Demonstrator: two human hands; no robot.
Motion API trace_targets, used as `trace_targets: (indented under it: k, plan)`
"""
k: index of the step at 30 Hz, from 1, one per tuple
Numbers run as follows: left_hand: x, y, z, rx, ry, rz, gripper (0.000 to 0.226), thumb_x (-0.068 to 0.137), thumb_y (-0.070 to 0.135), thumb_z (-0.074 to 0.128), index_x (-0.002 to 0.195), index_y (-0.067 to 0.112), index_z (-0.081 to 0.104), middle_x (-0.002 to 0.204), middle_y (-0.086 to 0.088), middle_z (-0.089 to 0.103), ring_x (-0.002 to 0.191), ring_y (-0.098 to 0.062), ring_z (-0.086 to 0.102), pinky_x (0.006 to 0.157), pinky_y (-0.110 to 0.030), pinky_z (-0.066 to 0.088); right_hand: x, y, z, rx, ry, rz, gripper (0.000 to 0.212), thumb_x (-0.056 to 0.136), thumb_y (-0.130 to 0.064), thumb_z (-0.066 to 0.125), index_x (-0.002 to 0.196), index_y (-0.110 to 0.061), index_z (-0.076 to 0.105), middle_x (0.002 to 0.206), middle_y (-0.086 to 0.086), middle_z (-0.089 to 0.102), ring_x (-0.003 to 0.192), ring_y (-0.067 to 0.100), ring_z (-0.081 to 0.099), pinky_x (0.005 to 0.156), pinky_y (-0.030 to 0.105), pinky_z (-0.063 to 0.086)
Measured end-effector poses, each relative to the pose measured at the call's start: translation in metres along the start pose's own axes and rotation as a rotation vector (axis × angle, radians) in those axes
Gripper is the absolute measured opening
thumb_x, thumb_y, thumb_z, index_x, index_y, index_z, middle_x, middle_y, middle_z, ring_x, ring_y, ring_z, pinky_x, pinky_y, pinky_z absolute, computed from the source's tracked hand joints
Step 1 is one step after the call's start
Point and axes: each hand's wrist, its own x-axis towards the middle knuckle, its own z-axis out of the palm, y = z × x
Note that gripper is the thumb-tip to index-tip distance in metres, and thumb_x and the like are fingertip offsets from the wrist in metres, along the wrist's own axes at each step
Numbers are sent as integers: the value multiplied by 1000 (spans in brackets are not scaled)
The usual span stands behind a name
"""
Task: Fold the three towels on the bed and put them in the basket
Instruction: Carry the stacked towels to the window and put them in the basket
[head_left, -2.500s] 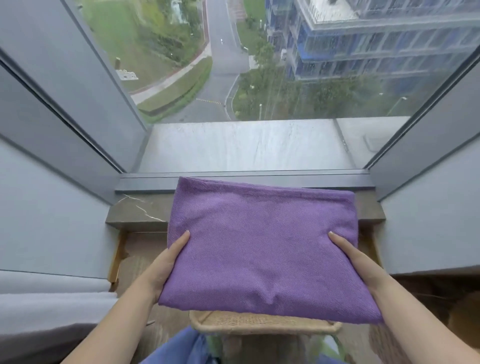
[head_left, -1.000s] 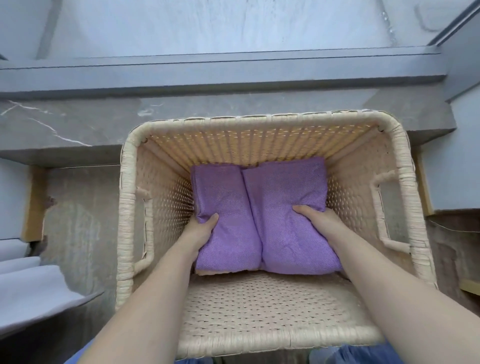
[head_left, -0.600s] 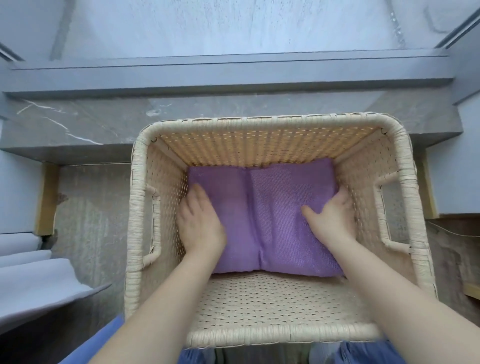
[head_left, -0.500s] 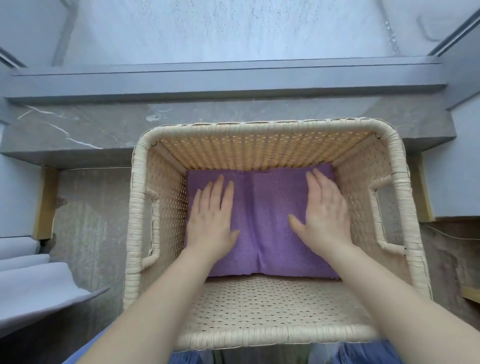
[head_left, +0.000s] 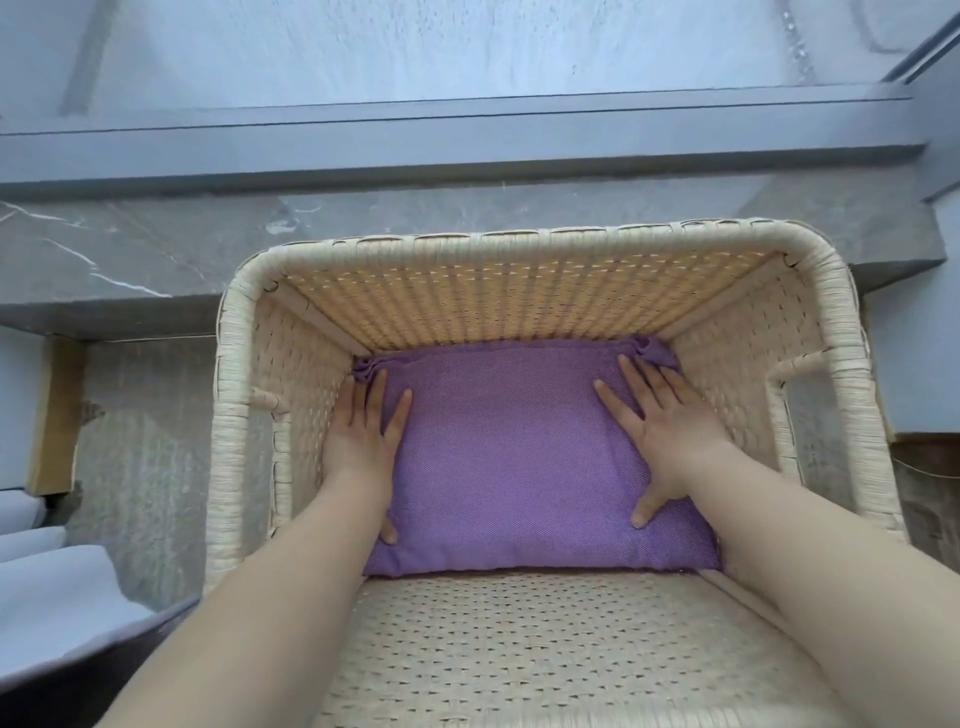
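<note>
Grip: nothing is really gripped here, both hands are laid flat on the towel with fingers straight and a bit spread, palms down.
Left hand (head_left: 363, 441): pressed onto the left edge of the purple towel (head_left: 504, 457), fingertips pointed toward the far left corner, thumb tucked out toward the near side.
Right hand (head_left: 670, 436): pressed onto the right part of the towel, fingers fanned toward the far right corner, thumb stretched back toward the near edge.
Towel: folded into a fat rectangle and laid on the bottom of the basket (head_left: 519, 240), pushed up against the far wall. Both far corners are bunched into small wrinkles where the side walls are met. Only one purple surface is seen from above, so how many layers or towels are stacked under it can't be told.
Basket: pale woven wicker, rectangular, with a handle opening cut into the left wall (head_left: 280, 457) and another in the right wall (head_left: 779, 415). A strip of woven bottom is seen between the towel's near edge and the near rim.
Surroundings: the basket is set just beside a grey marble ledge (head_left: 156, 249), with a grey window frame (head_left: 467, 135) behind that. Some white bedding (head_left: 52, 608) is caught at the lower left.
</note>
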Motion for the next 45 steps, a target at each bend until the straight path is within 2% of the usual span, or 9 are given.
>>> trace_targets:
  k: [7,12,15,18,21,29,34,40,45]
  plan:
    - [9,10,7,21,4,-29,157,48,88,61,129,4,-44,148,-30,-31,143,-44,-12,112,-55,-14,10,-7,8,-2,47,12,153,42,-85,65,135,-24,-40,150,21,-33,144,35,-15,116,44,-10]
    - [4,11,1,-27,-10,-44,148,58,77,67,140,6,-35,151,-26,-28,145,-40,-11,116,-51,-11,2,-7,6,-3,102,-9,151,45,-86,62,140,-18,-34,153,17,-29,144,33,-17,113,44,-16]
    - [-2,6,-17,-167,-39,-42,119,77,50,66,148,11,-21,156,-22,-20,146,-36,-5,118,-49,-1,-7,-9,-2,93,221,-14,140,54,-88,52,149,-10,-13,159,10,-13,147,27,-9,115,42,-14]
    - [-3,1,-38,-236,54,-59,93,85,33,52,151,9,-8,159,-17,-6,147,-31,1,119,-46,5,-5,-9,-11,230,376,136,110,78,-80,30,150,-4,-1,160,13,0,147,25,1,118,37,-6]
    - [-1,-6,-39,-162,53,-119,96,86,35,54,149,1,-10,159,-17,-5,147,-30,-1,119,-44,-1,5,-7,-11,207,324,189,97,86,-74,12,149,-2,-8,159,14,-9,147,24,-7,119,36,-6]
    - [23,0,-4,221,-1,-102,95,94,52,40,144,0,-22,157,-16,-22,145,-30,-17,115,-50,-13,31,9,9,30,201,81,106,66,-82,-10,143,-9,-23,156,6,-23,144,21,-21,114,36,-18]
    - [18,-3,-4,208,14,-88,99,93,53,43,144,-1,-22,156,-17,-22,145,-31,-17,116,-49,-15,27,8,6,68,162,59,108,71,-86,0,144,-9,-23,156,6,-25,143,21,-24,115,36,-17]
    - [-11,1,-13,5,-65,-2,155,52,79,69,140,1,-32,152,-27,-26,143,-40,-17,113,-53,-15,-13,7,5,-26,5,-117,144,52,-93,47,141,-13,-33,147,7,-38,140,32,-30,113,42,-18]
    - [-24,16,13,42,-44,-54,125,79,67,56,140,2,-32,153,-26,-23,144,-40,-16,116,-50,-12,-25,-12,23,-141,-51,-78,153,48,-82,66,133,-18,-42,146,17,-40,138,42,-28,115,48,-14]
